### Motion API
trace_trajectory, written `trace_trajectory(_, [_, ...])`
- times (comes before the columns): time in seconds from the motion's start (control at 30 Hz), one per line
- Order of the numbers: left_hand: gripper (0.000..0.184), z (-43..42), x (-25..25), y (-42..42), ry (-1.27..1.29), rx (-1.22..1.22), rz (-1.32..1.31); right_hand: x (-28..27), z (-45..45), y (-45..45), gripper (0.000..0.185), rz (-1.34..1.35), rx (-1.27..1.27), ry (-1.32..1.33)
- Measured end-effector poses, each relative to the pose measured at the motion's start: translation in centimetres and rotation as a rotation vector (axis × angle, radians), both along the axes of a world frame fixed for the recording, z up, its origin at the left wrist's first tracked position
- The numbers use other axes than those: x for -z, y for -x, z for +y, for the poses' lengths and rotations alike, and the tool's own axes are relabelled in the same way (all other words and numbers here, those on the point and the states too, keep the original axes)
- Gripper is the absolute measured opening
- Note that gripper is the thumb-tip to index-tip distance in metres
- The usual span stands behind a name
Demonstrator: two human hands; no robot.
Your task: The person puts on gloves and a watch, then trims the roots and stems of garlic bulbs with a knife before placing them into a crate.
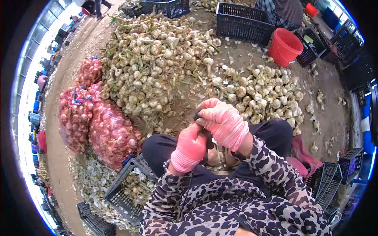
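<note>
My left hand (189,147) and my right hand (223,122), both in pink-and-white gloves, meet above my lap. Their fingers are curled and pinched together. A small dark thing (197,117) shows where the fingertips touch; its kind is unclear, and the gloves hide much of it. Past my hands lies a big heap of garlic bulbs with stalks (157,51). A smaller pile of trimmed garlic bulbs (267,90) spreads on the ground ahead and to the right, close to my right knee.
Red mesh sacks of garlic (112,126) stand on the left. A black crate (118,192) with garlic scraps sits by my left side. Ahead are another black crate (244,27), a red bucket (285,47) and a seated person (281,13). More crates (325,183) stand right.
</note>
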State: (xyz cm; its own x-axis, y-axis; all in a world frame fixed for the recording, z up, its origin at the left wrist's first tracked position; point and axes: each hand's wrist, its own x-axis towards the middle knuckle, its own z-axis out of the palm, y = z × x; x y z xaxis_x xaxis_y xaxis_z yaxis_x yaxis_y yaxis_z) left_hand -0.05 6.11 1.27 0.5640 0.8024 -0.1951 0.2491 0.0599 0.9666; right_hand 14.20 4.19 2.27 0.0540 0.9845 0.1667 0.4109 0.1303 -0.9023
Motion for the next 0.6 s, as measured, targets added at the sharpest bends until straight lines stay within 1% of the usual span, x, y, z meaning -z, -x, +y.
trace_trajectory(0.03, [0.016, 0.0, 0.2, -0.6, -0.003, -0.001, -0.016, 0.1, -0.1, -0.3, 0.013, -0.016, -0.001, -0.003])
trace_trajectory(0.1, [0.015, 0.1, 0.6, -1.6, -0.495, 0.027, 0.046, 0.5, -0.2, -0.8, 0.012, 0.054, 0.099, -0.089])
trace_trajectory(0.13, [0.014, 0.5, 1.2, -1.6, -0.759, 0.072, 0.148, 0.0, -0.1, -1.2, 0.012, 0.068, 0.097, -0.105])
trace_trajectory(0.17, [0.014, 0.7, 0.9, -1.7, -0.775, 0.068, 0.142, -0.1, -0.2, -1.4, 0.012, 0.062, 0.096, -0.121])
trace_trajectory(0.23, [0.017, 1.3, 0.2, -1.9, -0.812, 0.282, 0.612, -0.4, -0.3, -2.0, 0.016, 0.008, 0.123, -0.145])
trace_trajectory(0.27, [0.016, 1.4, 1.0, -1.8, -0.848, 0.267, 0.577, -0.7, -0.8, -2.3, 0.017, 0.041, 0.118, -0.053])
trace_trajectory(0.3, [0.024, 2.1, 1.1, -1.7, -0.833, 0.284, 0.385, -0.8, -0.7, -2.4, 0.019, 0.071, 0.092, 0.006])
trace_trajectory(0.33, [0.021, 2.8, 1.6, -2.2, -0.618, 0.196, -0.074, -0.8, -0.5, -1.9, 0.019, 0.136, 0.123, -0.012])
trace_trajectory(0.37, [0.017, 3.2, 2.5, -1.8, -0.341, 0.204, 0.093, -0.7, -0.5, -1.2, 0.020, 0.212, 0.151, -0.012])
trace_trajectory(0.4, [0.012, 3.6, 5.7, -2.2, 0.045, 0.127, -0.366, -1.0, -0.6, -0.7, 0.021, 0.215, 0.126, 0.005])
trace_trajectory(0.43, [0.011, 3.3, 4.6, -2.4, 0.022, 0.046, -0.226, -1.2, -0.8, -0.4, 0.023, 0.210, 0.118, 0.035])
trace_trajectory(0.47, [0.014, 3.2, 4.9, -2.5, 0.109, -0.020, -0.249, -0.7, -0.9, -0.2, 0.025, 0.108, 0.092, 0.004])
trace_trajectory(0.5, [0.018, 3.2, 4.9, -2.1, 0.507, -0.039, -0.576, 0.1, -1.0, 0.2, 0.028, 0.005, 0.073, -0.020])
trace_trajectory(0.57, [0.019, 3.0, 4.1, -1.9, 0.698, -0.043, -0.783, 1.1, -1.3, 0.8, 0.038, -0.072, 0.090, -0.026])
trace_trajectory(0.6, [0.021, 3.1, 7.1, -1.7, 0.691, -0.033, -0.833, 1.1, -1.6, 0.8, 0.040, -0.104, 0.096, -0.074])
